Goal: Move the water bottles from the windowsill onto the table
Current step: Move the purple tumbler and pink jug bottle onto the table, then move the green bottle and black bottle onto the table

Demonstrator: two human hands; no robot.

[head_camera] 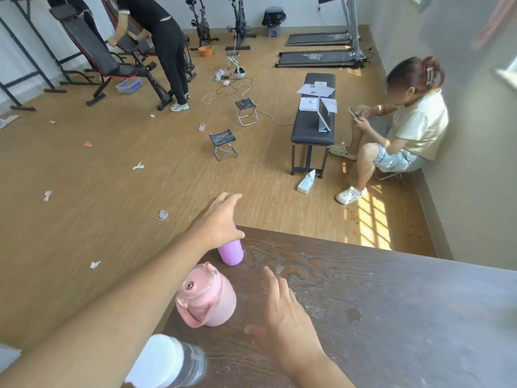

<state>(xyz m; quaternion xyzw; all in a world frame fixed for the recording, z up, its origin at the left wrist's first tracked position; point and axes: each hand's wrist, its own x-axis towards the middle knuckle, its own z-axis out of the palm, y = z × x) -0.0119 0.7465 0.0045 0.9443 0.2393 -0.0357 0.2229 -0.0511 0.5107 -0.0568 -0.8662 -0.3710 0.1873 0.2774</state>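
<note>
Three bottles stand along the left edge of the dark wooden table [391,303]. Farthest is a purple bottle [230,253], upright at the table's corner. My left hand [218,219] lies over its top with the fingers stretched out straight past it, not wrapped around it; the cap is hidden under my palm. A pink bottle [208,299] with a carry handle stands in the middle. A clear bottle with a white cap [173,362] is nearest, partly behind my left forearm. My right hand [282,317] hovers over the table just right of the pink bottle, fingers apart and holding nothing.
A person [414,121] sits against the right wall beside a black bench [314,119] with papers and a tablet. Two small folding stools [223,142], cables and scraps of litter lie on the wood floor. Another person stands at an exercise bench [112,63] at the far left.
</note>
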